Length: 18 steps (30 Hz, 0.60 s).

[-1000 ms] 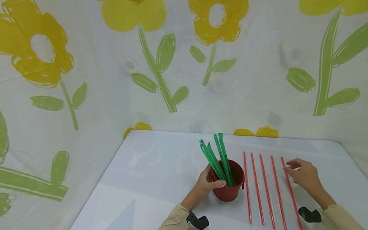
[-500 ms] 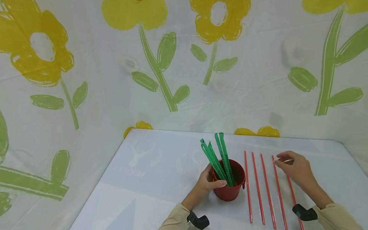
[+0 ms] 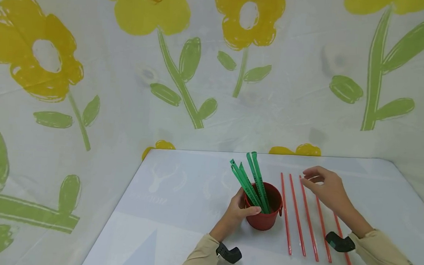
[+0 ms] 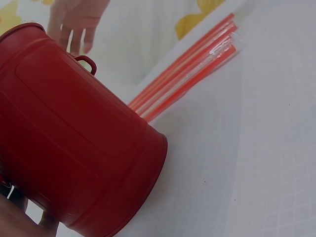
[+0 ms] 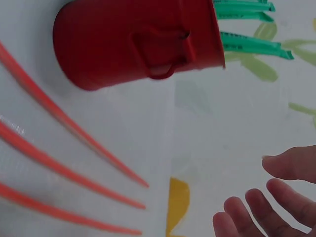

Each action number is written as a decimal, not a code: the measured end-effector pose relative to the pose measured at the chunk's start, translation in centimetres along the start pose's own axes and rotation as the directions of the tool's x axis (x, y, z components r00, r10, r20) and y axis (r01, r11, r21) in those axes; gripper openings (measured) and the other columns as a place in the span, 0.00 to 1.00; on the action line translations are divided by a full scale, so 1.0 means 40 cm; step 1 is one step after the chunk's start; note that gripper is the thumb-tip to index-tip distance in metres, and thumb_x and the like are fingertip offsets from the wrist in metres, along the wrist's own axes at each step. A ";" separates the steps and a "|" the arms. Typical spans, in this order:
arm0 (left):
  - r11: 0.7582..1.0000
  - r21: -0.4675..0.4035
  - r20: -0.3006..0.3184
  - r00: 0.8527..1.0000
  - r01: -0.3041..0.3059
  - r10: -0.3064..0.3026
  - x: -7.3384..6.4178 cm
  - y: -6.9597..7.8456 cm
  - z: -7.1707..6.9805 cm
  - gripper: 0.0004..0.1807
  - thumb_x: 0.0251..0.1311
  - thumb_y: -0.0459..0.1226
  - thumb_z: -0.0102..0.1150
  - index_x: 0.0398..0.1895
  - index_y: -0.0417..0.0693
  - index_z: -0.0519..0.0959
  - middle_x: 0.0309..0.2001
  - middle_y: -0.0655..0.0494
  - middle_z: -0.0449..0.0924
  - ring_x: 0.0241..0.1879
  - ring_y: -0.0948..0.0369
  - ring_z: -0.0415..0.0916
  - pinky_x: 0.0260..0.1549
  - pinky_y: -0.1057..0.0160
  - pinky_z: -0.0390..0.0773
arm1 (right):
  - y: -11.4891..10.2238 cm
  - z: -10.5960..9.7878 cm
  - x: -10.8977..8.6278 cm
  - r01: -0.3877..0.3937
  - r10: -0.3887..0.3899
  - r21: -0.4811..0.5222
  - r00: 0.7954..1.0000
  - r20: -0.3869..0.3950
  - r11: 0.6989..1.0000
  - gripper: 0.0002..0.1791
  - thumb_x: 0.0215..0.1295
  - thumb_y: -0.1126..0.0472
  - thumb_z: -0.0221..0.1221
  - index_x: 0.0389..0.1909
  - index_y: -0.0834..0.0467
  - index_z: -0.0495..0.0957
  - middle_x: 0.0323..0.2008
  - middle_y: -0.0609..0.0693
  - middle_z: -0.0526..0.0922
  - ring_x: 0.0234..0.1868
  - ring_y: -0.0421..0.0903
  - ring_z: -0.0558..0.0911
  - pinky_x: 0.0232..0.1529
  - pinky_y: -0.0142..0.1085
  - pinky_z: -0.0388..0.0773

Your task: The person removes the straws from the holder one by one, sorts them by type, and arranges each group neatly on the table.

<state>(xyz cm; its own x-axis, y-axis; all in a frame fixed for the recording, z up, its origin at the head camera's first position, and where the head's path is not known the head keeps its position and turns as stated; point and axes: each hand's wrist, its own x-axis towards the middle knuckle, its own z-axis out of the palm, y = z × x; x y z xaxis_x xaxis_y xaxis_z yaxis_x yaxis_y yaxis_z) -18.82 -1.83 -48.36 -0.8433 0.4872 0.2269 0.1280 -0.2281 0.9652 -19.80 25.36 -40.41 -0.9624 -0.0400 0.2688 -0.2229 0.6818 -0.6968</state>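
My left hand [image 3: 237, 212] grips a small red bucket [image 3: 263, 221] by its left side, thumb over the rim. Several slim green printed sticks [image 3: 243, 179] lean out of the bucket's top. To its right, several long red straws [image 3: 303, 213] lie side by side on the table. Above the far ends of the straws hovers my right hand [image 3: 326, 191], its fingers loosely bent. The right wrist view shows nothing between that thumb and the fingers [image 5: 259, 202]. Clear plastic shows around the straws [image 4: 217, 49] in the left wrist view.
The white table [image 3: 148, 226] runs back to a hanging cloth [image 3: 294, 93] printed with yellow flowers, which also covers the left side. A small looped handle [image 5: 160, 54] sticks out from the bucket's side. Each wrist wears a black camera [image 3: 229, 253].
My right hand has moved left across the straws, from the rightmost one to near the middle one. The left hand and the bucket have stayed in place.
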 end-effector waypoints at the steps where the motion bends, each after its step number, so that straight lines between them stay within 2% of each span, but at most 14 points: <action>1: 1.000 0.004 -0.003 1.000 0.003 -0.003 0.001 -0.009 -0.002 0.35 0.57 0.38 0.58 0.69 0.55 0.58 0.62 0.55 0.67 0.61 0.58 0.64 0.56 0.59 0.70 | -0.008 0.003 0.002 0.003 -0.003 0.007 1.000 0.007 1.000 0.17 0.62 0.55 0.62 0.45 0.64 0.77 0.39 0.59 0.82 0.40 0.56 0.80 0.30 0.34 0.76; 5: 1.000 0.006 -0.011 1.000 0.005 -0.005 0.008 -0.046 -0.012 0.35 0.57 0.39 0.59 0.69 0.58 0.58 0.62 0.56 0.67 0.61 0.58 0.64 0.56 0.59 0.70 | -0.032 0.020 0.008 0.030 -0.030 0.032 0.999 0.020 0.999 0.15 0.62 0.55 0.62 0.44 0.62 0.77 0.38 0.57 0.82 0.40 0.54 0.79 0.31 0.34 0.76; 8: 1.000 0.004 -0.014 1.000 -0.001 0.001 0.008 -0.059 -0.016 0.35 0.57 0.39 0.59 0.69 0.58 0.58 0.62 0.56 0.67 0.61 0.58 0.64 0.57 0.59 0.70 | -0.046 0.036 0.014 0.057 -0.058 0.047 0.998 0.022 0.997 0.14 0.62 0.56 0.62 0.43 0.61 0.77 0.38 0.55 0.82 0.39 0.52 0.80 0.31 0.34 0.77; 13: 1.000 -0.005 -0.015 1.000 0.002 -0.002 0.007 -0.060 -0.018 0.35 0.57 0.39 0.59 0.68 0.60 0.58 0.62 0.57 0.67 0.61 0.58 0.65 0.57 0.58 0.69 | -0.074 0.062 0.024 0.099 -0.100 0.053 0.995 0.012 0.994 0.13 0.61 0.57 0.63 0.42 0.60 0.78 0.36 0.53 0.83 0.37 0.50 0.81 0.33 0.36 0.77; 18: 1.000 0.001 -0.012 1.000 0.010 -0.010 0.008 -0.055 -0.020 0.34 0.58 0.38 0.58 0.68 0.59 0.58 0.62 0.57 0.68 0.60 0.59 0.65 0.57 0.59 0.70 | -0.100 0.087 0.034 0.106 -0.108 0.078 0.994 0.014 0.991 0.12 0.60 0.59 0.63 0.42 0.61 0.78 0.37 0.54 0.83 0.38 0.49 0.81 0.38 0.38 0.77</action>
<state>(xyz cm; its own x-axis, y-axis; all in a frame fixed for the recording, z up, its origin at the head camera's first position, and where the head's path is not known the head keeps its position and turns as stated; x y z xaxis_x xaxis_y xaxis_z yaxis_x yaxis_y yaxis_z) -19.78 -1.83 -50.51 -0.8509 0.4789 0.2158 0.1200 -0.2226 0.9675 -20.77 20.03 -39.58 -0.9348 -0.1234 0.3330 -0.3354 0.6148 -0.7138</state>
